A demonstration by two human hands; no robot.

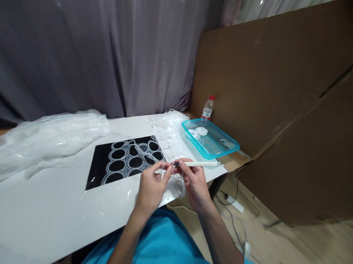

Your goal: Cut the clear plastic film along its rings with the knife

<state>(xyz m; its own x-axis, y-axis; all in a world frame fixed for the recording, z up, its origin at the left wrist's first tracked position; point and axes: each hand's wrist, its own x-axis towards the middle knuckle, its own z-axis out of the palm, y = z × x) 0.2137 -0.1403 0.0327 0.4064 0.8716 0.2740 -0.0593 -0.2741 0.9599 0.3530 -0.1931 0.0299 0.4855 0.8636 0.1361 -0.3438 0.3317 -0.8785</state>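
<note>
Both my hands meet above the table's front edge. My left hand (152,184) pinches a thin strand of white lace (175,185), whose loose end hangs below the fingers. In the closed fingers of my right hand (195,182) is a slim white pen-like tool (200,163), its dark end pointing left at the left fingertips. Its exact kind is too small to make out. Left of my hands, white ring-patterned lace (125,163) lies on a black sheet (97,167), and a strand runs from it towards my fingers.
A blue plastic basket (235,145) holding white rolls (201,131) stands on the right, with a red-capped bottle (207,108) behind it. White netting (49,140) is heaped at the back left. Brown board (269,91) walls the right side. Cables and a power strip (235,203) lie below.
</note>
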